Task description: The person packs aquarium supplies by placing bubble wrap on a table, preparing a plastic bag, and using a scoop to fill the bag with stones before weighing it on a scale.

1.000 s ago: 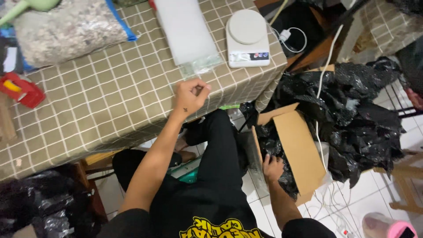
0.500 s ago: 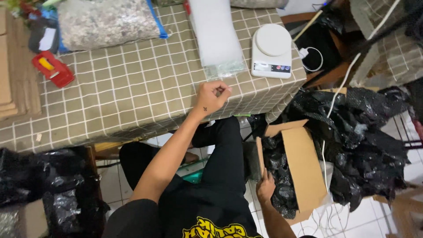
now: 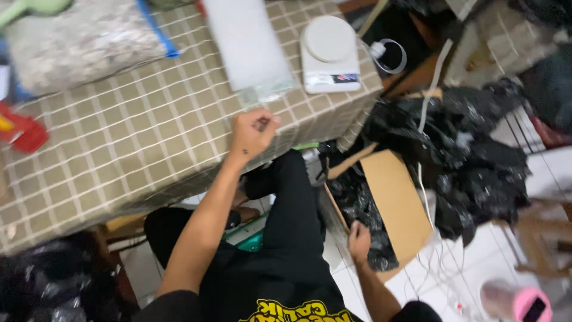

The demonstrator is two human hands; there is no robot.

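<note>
At table edge (image 3: 196,179), left hand (image 3: 253,132) rests fisted.

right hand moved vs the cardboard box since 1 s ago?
No. The right hand is down in the cardboard box, on the black bags, at the same near corner as before; only the camera shifted.

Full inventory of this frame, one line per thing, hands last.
table: 1, beige checked cloth, upper left
kitchen scale: 1, white, table's right end
clear bag stack: 1, whitish, beside the scale
bag of grey bits: 1, clear with blue edge, table's far left
red object: 1, table's left edge, blurred
cardboard box: 1, brown, on the floor at right, open
black plastic bags: a heap, behind the box and inside it
white cable: 1, right of the scale
left hand: fisted at the table edge; contents unclear
right hand: reaching into the box, on black plastic
</note>
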